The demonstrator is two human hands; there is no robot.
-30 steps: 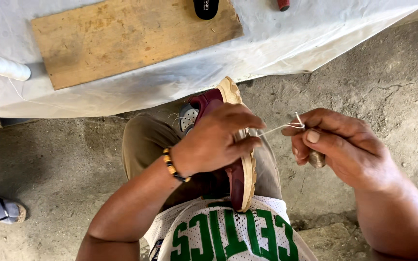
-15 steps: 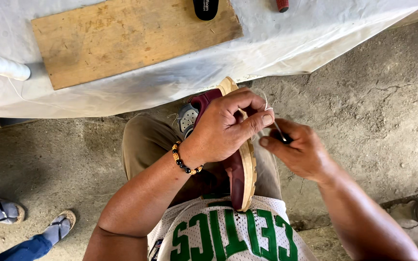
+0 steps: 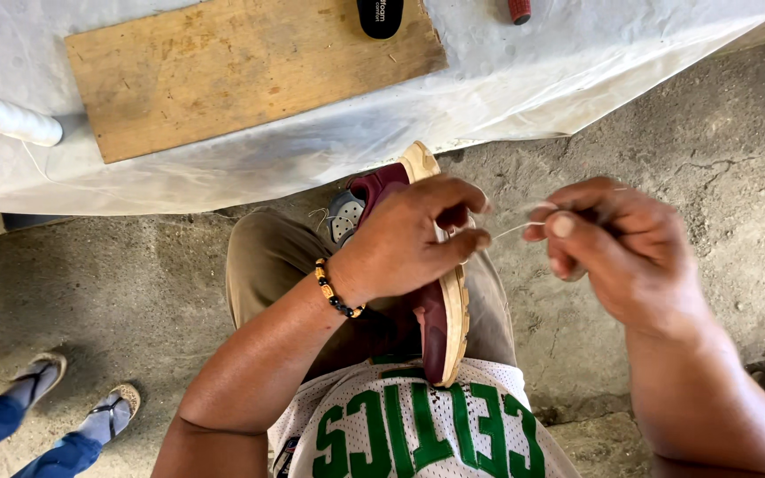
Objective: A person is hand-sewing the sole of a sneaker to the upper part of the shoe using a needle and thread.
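While the left hand [image 3: 409, 243] grips the shoe [image 3: 440, 301] from above, fingers curled over the upper and thumb pressed near the sole edge, the shoe sits on its side on the person's lap, toe toward the table [image 3: 506, 80], tan sole [image 3: 458, 305] facing right, maroon upper facing left. Right hand [image 3: 617, 243] is just right of the shoe, fingers bunched, pinching a thin white thread [image 3: 511, 228] that runs taut back to the sole edge by the left thumb. Cannot tell if a needle is in the pinch, too small. Beaded bracelet [image 3: 336, 290] on left wrist, black and amber beads. Brown trousers [image 3: 267, 261] under the shoe, white jersey [image 3: 418, 425] with green letters at the bottom of the view. Table covered with white sheet; on it a wooden board [image 3: 241, 71], a white spool [image 3: 11, 117] at the left edge, a black insole [image 3: 381, 13] partly cut off at the top, a red handle tip [image 3: 519, 9] near it. Concrete floor [image 3: 683, 133] all round. Bottom left, another person's feet in sandals [image 3: 81, 398], blue trouser legs, well apart from the hands
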